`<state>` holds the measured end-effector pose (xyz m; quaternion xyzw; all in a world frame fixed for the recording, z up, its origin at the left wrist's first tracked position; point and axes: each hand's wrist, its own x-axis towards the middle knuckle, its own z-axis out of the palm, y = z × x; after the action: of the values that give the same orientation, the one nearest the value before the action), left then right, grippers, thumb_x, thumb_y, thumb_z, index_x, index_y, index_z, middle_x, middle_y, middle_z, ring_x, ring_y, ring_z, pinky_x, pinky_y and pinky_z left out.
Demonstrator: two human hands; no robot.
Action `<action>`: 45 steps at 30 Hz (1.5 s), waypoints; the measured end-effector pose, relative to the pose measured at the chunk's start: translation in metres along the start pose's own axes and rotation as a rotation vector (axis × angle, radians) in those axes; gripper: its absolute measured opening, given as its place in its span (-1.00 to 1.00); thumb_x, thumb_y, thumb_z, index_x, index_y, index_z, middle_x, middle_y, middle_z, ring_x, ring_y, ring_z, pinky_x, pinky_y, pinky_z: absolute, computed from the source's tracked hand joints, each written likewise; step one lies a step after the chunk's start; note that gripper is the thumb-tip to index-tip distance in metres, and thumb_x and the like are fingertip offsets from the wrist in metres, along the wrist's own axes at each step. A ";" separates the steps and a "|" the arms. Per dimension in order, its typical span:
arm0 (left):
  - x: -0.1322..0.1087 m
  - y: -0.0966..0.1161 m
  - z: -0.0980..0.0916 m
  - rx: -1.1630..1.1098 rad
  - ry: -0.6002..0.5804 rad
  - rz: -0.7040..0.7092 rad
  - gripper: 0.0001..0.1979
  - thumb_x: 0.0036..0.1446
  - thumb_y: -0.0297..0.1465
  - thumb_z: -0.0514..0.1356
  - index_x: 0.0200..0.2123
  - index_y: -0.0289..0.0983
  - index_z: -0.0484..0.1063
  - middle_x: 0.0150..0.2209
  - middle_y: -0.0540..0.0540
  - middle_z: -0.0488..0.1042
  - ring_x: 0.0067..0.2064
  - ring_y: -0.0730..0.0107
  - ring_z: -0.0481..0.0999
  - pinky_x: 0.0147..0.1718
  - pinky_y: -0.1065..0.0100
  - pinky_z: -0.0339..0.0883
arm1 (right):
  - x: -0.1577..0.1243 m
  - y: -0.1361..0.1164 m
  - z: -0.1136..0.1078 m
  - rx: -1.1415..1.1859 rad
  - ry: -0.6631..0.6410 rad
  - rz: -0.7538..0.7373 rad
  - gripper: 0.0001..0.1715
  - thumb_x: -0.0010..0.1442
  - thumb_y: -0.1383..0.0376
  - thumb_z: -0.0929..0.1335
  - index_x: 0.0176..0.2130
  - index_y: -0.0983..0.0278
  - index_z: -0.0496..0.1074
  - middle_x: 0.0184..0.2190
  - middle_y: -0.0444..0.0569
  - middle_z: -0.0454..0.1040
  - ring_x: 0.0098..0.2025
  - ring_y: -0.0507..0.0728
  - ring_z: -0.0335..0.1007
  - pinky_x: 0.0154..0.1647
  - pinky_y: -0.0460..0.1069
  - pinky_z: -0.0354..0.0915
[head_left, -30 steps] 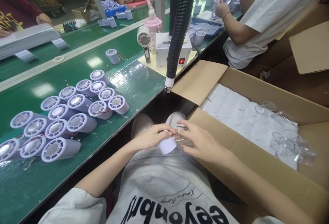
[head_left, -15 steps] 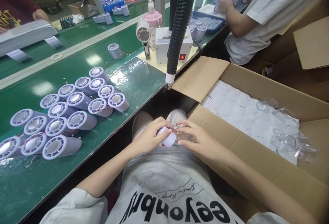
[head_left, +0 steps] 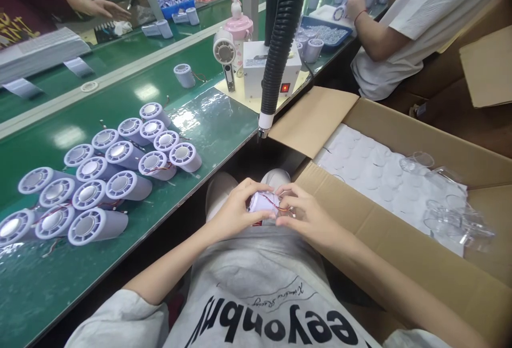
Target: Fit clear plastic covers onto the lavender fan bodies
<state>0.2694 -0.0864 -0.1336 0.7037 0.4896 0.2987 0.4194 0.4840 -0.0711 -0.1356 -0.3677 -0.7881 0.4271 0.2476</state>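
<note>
Over my lap, my left hand (head_left: 242,204) is closed round a lavender fan housing (head_left: 263,202), a short cylinder lying on its side with thin red and dark wires trailing along it. At its other end is my right hand (head_left: 298,208), thumb and fingers curved round a clear plastic sleeve that is hard to make out. The wires pass between the two hands, and the sleeve's exact fit against the housing cannot be seen. Several similar lavender housings (head_left: 127,185) stand grouped on the green bench to the left, round vented ends up, some with wires showing.
At the right, an open cardboard box (head_left: 384,231) holds a white dimpled sheet (head_left: 372,164) and loose clear plastic sleeves (head_left: 456,220). A black flexible hose (head_left: 276,44) hangs ahead, by a white box with a lit red switch (head_left: 285,88). Co-workers sit across and at the right.
The housing has turned in my left hand, so its side and wires now face up. My right fingers have come against its end. Across the bench, a co-worker's arm has stretched out to the right.
</note>
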 end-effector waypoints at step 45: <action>-0.015 0.003 0.000 -0.421 -0.172 0.078 -0.26 -0.07 -0.39 0.41 0.21 -0.06 0.28 0.24 -0.16 0.29 0.25 0.05 0.30 0.16 0.14 0.29 | -0.014 -0.014 -0.023 0.639 -0.093 0.204 -0.56 0.13 0.25 0.48 -0.02 0.18 0.35 -0.02 -0.02 0.47 -0.04 0.16 0.44 -0.05 0.04 0.42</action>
<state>0.2654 -0.1009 -0.1313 0.6420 0.3514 0.3492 0.5851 0.5036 -0.0761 -0.1133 -0.3286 -0.5841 0.6913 0.2700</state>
